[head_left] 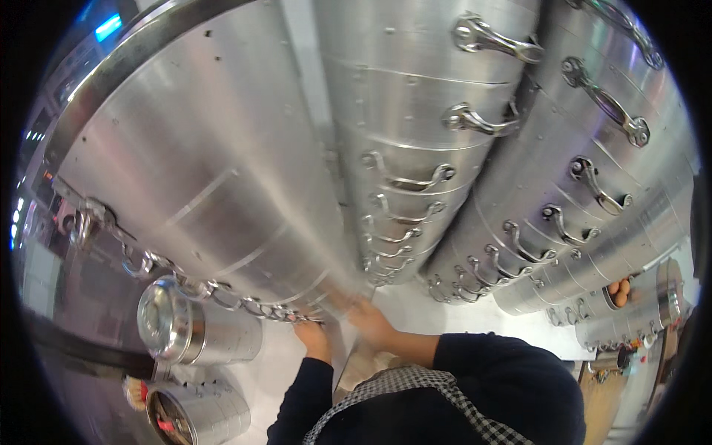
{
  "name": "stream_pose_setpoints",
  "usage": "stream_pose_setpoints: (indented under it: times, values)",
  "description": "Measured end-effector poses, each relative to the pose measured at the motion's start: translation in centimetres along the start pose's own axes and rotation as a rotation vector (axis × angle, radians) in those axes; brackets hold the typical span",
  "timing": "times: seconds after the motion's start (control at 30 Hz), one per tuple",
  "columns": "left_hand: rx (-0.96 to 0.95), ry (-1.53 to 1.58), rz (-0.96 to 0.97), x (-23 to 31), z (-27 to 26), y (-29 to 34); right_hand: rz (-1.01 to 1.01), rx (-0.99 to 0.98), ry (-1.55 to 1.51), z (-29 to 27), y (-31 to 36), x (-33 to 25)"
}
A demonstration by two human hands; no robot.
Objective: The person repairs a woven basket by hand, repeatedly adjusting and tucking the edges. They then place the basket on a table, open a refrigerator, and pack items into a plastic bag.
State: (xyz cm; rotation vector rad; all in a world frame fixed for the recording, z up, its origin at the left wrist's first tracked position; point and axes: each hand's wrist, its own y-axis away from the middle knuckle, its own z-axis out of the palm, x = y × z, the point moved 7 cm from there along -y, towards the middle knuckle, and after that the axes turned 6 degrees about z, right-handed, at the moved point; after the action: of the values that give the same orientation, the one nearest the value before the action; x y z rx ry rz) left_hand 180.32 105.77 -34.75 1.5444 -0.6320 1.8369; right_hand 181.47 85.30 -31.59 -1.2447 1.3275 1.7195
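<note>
A tall stack of round metal steamer tiers point(245, 148) rises in front of me on the left, with looped handles down its side. Low on that stack, my left hand point(313, 340) has its fingers closed round one of the bottom handles point(302, 317). My right hand point(371, 320) reaches to the lower right side of the same stack, close to its metal wall. Motion smears its fingers, so their grip cannot be made out. The lowest part of the stack is blurred too.
More steamer stacks stand at the middle point(415, 141) and right point(519, 185). A lidded metal pot point(222, 330) and an open metal container point(222, 415) are at lower left. Brown eggs point(620, 291) sit in a metal vessel at far right. The floor point(460, 317) is pale.
</note>
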Motion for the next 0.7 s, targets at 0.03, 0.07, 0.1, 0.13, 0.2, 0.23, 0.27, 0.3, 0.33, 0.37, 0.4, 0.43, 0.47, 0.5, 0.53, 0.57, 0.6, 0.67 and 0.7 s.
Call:
stream_pose_setpoints:
  times: [0.03,0.07,0.1,0.13,0.2,0.23,0.27,0.3,0.33,0.37,0.4,0.43,0.47,0.5,0.53,0.57,0.6,0.67,0.7]
  values:
    - [-0.026,-0.006,-0.031,-0.1,1.8,-0.8,-0.022,-0.052,-0.088,0.4,-0.6,-1.1]
    - [-0.065,0.039,-0.037,0.0,3.5,-2.1,0.022,-0.042,-0.128,0.4,-1.4,-1.8]
    - [-0.143,0.126,0.005,0.5,5.0,-3.4,0.049,-0.086,-0.193,0.7,-2.2,-2.5]
    - [-0.123,0.019,-0.002,0.3,5.8,-4.6,-0.012,-0.179,-0.076,0.9,-2.7,-3.8]
    - [-0.094,-0.036,0.028,0.1,6.5,-6.9,-0.143,-0.259,0.071,0.4,-2.5,-5.4]
    - [-0.051,-0.037,-0.008,-0.7,7.0,-7.8,-0.233,-0.210,0.101,-0.8,-2.1,-6.2]
    - [-0.189,-0.071,-0.049,-1.2,7.8,-8.7,-0.158,-0.206,0.131,-2.0,-0.5,-5.2]
    - [-0.055,0.032,-0.037,-1.8,7.8,-9.5,-0.112,-0.212,0.120,-3.1,1.4,-4.2]
    - [-0.128,0.128,-0.090,-2.3,8.9,-10.8,-0.014,-0.138,0.140,-5.0,3.3,-2.8]
    - [-0.104,0.186,0.012,-2.3,9.6,-11.7,0.040,-0.100,0.132,-6.3,5.4,-1.8]
    - [-0.105,0.045,0.013,-2.7,10.2,-12.9,0.086,-0.080,0.122,-7.4,7.4,-0.8]
    - [-0.179,-0.081,0.126,-2.4,11.3,-14.2,0.165,-0.003,0.135,-9.1,9.7,0.7]
    - [-0.178,-0.142,0.104,-3.3,12.5,-15.4,0.238,0.063,0.143,-10.8,12.6,2.6]
    - [-0.190,-0.344,0.196,-3.5,13.6,-16.8,0.280,0.126,0.146,-12.2,15.6,4.8]
    - [-0.358,-0.976,0.608,-2.5,16.2,-17.2,0.364,0.250,0.221,-14.1,18.8,7.4]
    - [-0.382,-1.805,0.957,-3.3,18.7,-17.6,0.396,0.379,0.281,-15.9,22.3,10.2]
    - [-0.390,-1.770,0.898,-3.8,18.9,-18.5,0.478,0.461,0.345,-17.0,26.1,13.6]
    - [-0.404,-1.812,0.722,-4.0,19.0,-20.3,0.578,0.685,0.295,-18.9,33.5,20.9]
    - [-0.437,-1.808,0.664,-3.8,19.2,-20.3,0.585,0.752,0.397,-19.0,37.2,24.1]
